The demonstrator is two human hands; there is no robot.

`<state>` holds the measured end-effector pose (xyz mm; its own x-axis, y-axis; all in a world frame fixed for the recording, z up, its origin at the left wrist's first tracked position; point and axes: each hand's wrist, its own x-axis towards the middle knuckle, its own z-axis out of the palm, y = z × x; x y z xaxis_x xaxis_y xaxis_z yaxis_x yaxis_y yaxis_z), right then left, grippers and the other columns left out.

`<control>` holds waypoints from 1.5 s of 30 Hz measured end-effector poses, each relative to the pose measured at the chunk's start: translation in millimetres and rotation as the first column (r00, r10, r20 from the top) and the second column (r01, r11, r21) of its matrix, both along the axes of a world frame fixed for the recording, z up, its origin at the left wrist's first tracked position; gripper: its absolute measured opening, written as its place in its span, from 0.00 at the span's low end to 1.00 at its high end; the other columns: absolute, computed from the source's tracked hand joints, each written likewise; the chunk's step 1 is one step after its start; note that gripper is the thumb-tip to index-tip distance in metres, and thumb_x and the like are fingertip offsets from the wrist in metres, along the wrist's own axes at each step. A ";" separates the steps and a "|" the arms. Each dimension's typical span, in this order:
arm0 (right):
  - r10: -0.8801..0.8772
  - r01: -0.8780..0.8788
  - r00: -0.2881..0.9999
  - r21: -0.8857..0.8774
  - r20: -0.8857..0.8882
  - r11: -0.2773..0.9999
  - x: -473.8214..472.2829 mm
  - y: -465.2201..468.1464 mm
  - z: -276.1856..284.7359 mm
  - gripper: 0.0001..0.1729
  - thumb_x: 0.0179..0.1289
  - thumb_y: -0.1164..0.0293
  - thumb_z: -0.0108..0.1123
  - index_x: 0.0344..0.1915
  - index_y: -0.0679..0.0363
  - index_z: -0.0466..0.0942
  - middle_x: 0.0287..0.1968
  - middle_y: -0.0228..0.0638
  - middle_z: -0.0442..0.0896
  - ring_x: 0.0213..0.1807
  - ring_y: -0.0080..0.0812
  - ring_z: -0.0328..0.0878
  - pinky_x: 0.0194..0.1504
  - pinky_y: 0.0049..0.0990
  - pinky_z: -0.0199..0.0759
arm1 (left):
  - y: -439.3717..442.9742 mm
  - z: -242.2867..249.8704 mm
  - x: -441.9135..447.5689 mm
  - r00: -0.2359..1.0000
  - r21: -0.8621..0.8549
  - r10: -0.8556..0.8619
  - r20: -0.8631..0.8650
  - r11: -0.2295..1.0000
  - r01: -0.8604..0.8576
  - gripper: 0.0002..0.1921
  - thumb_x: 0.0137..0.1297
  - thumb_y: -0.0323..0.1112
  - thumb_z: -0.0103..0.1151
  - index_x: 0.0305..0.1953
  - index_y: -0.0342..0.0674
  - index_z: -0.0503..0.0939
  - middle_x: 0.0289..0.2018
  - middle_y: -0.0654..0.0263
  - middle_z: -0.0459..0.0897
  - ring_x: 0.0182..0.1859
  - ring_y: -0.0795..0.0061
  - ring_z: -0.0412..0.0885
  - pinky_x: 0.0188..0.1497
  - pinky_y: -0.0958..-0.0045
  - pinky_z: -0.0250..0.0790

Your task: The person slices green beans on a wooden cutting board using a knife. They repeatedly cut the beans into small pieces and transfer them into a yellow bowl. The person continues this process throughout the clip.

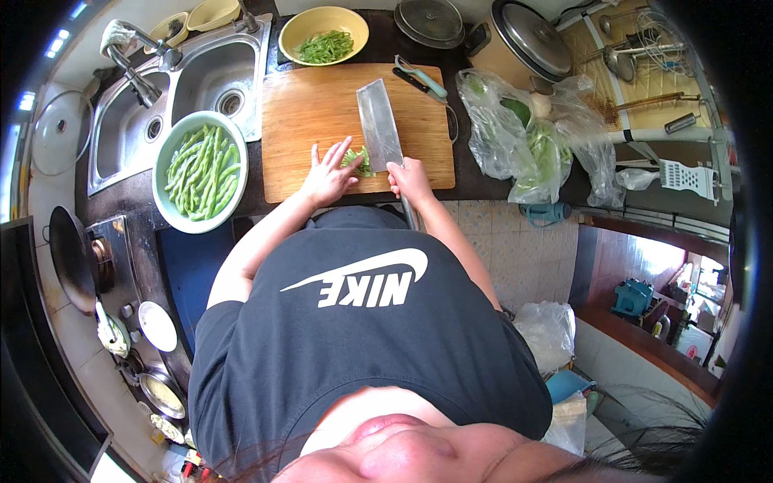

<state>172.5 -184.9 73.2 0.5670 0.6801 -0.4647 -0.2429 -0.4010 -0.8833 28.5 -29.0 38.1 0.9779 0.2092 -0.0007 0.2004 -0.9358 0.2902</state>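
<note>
My right hand (410,179) grips a Chinese cleaver (378,121) by its handle; the broad blade points away from me over a wooden cutting board (308,115). Left of the blade lies a small pile of sliced green beans (361,164). My left hand (331,171) rests at that pile with fingers spread, some fingertips at the slices; whether it pinches any cannot be made out. Behind the board, a yellow bowl (288,43) holds cut beans (326,47). Whole green beans (204,172) fill a pale green basin (159,181) to the left.
A peeler (432,81) and a black-handled knife (410,79) lie at the board's back right corner. Plastic bags with vegetables (519,139) stand to the right, near a large lidded pot (513,45). A double steel sink (205,57) is at the left, and a wok (72,259) nearer me.
</note>
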 end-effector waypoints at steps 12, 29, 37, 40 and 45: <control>0.400 -0.172 0.058 -0.386 0.915 0.906 43.6 -48.0 28.3 0.15 0.48 0.67 0.60 0.38 0.58 0.76 0.24 0.35 0.79 0.27 0.33 0.80 0.29 0.29 0.73 | 38.1 30.1 7.1 0.628 -0.520 0.554 0.547 0.812 -0.264 0.04 0.53 0.27 0.62 0.29 0.40 0.77 0.27 0.64 0.78 0.37 0.65 0.76 0.43 0.67 0.64; 0.396 -0.325 -0.280 -0.474 0.875 0.818 33.2 -40.0 10.2 0.04 0.48 0.70 0.54 0.24 0.57 0.70 0.18 0.30 0.74 0.21 0.28 0.77 0.23 0.27 0.71 | 15.7 39.4 36.1 0.920 -0.076 -0.280 -0.274 0.960 0.270 0.33 0.59 0.71 0.34 0.66 0.75 0.53 0.71 0.62 0.36 0.72 0.53 0.37 0.60 0.25 0.31; 0.363 -0.358 -0.292 -0.453 0.885 0.816 26.6 -56.3 19.6 0.04 0.49 0.72 0.52 0.21 0.56 0.69 0.18 0.31 0.75 0.20 0.28 0.77 0.22 0.26 0.71 | 18.0 33.1 44.8 0.950 -0.107 -0.217 -0.225 0.974 0.197 0.37 0.58 0.73 0.32 0.68 0.70 0.51 0.71 0.59 0.34 0.72 0.55 0.34 0.60 0.26 0.29; 0.377 -0.359 -0.302 -0.471 0.875 0.805 24.4 -53.0 18.4 0.04 0.48 0.70 0.54 0.23 0.57 0.70 0.19 0.31 0.74 0.21 0.29 0.77 0.23 0.27 0.72 | -4.7 42.6 49.1 0.887 -0.098 -0.426 -0.180 0.905 0.415 0.38 0.56 0.74 0.30 0.67 0.71 0.50 0.71 0.59 0.35 0.72 0.54 0.36 0.60 0.25 0.30; 0.398 -0.363 -0.261 -0.472 0.879 0.804 24.0 -53.9 22.0 0.03 0.49 0.71 0.52 0.22 0.58 0.71 0.18 0.32 0.75 0.20 0.30 0.78 0.23 0.28 0.72 | -1.7 45.3 57.2 0.875 -0.057 -0.360 -0.324 0.930 0.362 0.37 0.56 0.75 0.27 0.67 0.72 0.52 0.71 0.64 0.36 0.72 0.56 0.35 0.60 0.25 0.28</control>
<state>196.5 -238.8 95.1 0.0210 0.9778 0.2083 0.9990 -0.0286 0.0334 85.6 -30.7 83.3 0.9310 -0.1578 -0.3292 -0.0704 -0.9624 0.2622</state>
